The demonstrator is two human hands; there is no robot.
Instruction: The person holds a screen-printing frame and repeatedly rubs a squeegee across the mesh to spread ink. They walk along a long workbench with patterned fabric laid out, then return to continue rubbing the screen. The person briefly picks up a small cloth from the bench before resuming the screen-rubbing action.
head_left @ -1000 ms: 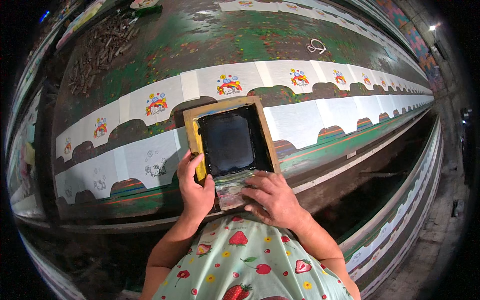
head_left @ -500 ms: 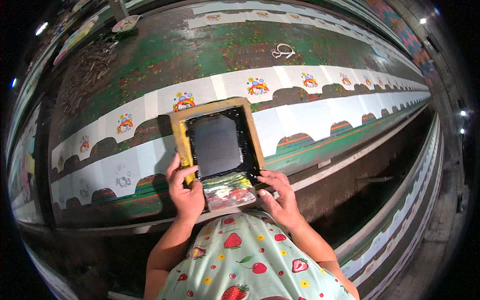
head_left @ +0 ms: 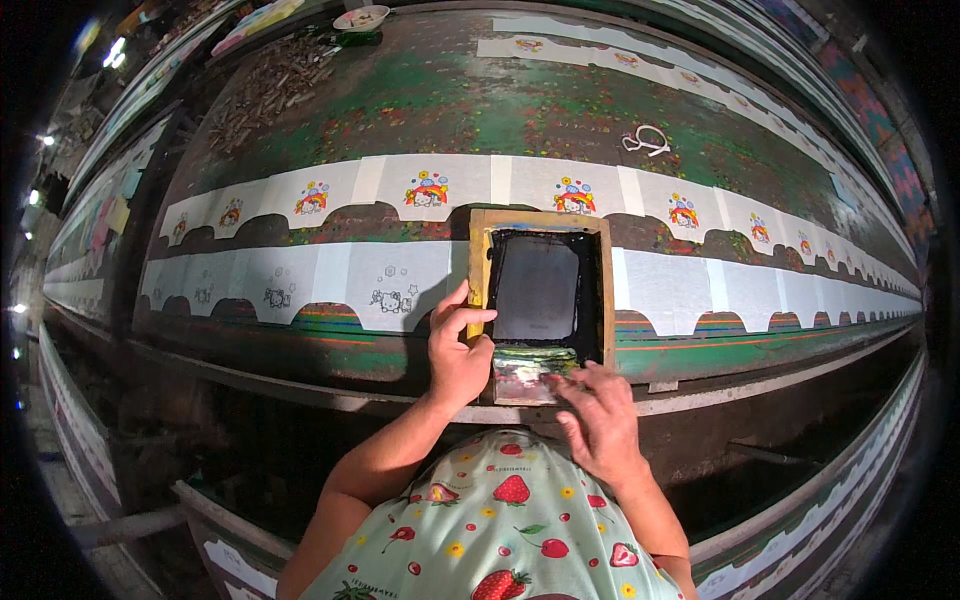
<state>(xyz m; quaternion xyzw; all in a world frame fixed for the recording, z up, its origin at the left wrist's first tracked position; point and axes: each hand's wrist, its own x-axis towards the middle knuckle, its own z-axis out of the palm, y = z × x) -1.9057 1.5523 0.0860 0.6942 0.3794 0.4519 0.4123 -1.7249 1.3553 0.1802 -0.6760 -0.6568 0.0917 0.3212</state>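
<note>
A wooden screen-printing frame [head_left: 540, 218] lies over the near row of white fabric pieces [head_left: 365, 262], with dark mesh and black ink inside its border. My left hand [head_left: 460, 352] is closed on its left side, thumb and fingers at the yellow-stained wood. A paint-smeared squeegee [head_left: 525, 388] with a flat, wide body rests in the frame's near end. Over the squeegee's right part is my right hand [head_left: 608, 418], thumb apart from the fingers; whether its fingertips touch the squeegee I cannot tell. Fabric left of the frame carries black outline cartoon prints; fabric to the right is plain white.
Behind runs a row of fabric pieces [head_left: 462, 180] with coloured rainbow cartoon prints. A looped white strip [head_left: 648, 142] and a bowl [head_left: 361, 18] sit farther back on the paint-spotted green table [head_left: 420, 120]. The table's near edge [head_left: 700, 400] passes just before me.
The frame has gone from tilted to squared up with the near row, set down over it. My right hand has left the frame's right side and moved over the squeegee.
</note>
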